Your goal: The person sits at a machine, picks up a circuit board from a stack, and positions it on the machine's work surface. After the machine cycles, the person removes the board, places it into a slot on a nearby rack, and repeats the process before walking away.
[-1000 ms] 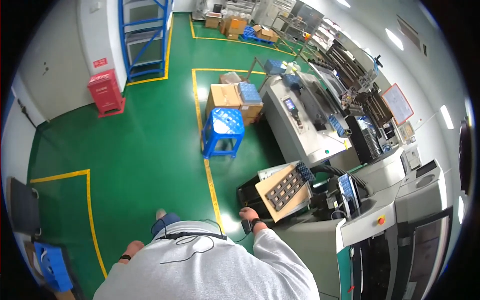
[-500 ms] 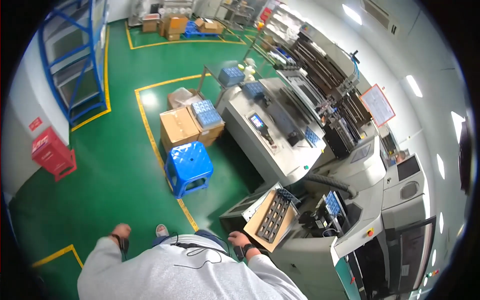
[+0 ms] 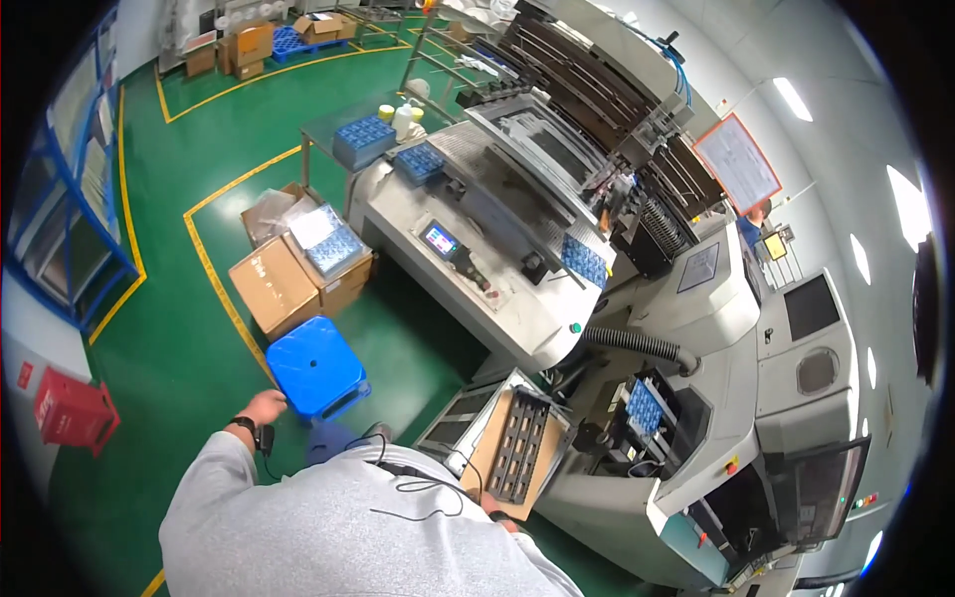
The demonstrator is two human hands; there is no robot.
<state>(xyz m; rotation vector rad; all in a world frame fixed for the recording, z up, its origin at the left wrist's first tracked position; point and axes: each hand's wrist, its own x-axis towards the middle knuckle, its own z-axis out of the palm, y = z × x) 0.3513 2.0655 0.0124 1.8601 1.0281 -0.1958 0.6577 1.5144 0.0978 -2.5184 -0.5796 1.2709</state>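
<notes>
**Left grip just beside the stool!**

Whether it's closed or touching, can't tell. Right grip, right of the stool and nearer the wearer, is half hidden by the board; its state can't be told either. A black rack lies along that board, presumably for support. Boxes stand beyond the stool.

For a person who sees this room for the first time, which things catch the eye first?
Probably the bright blue stool, on the green floor close to the person's left hand. Next, the black slotted rack on a tan board at lower centre, and the red box at the far left.
</notes>
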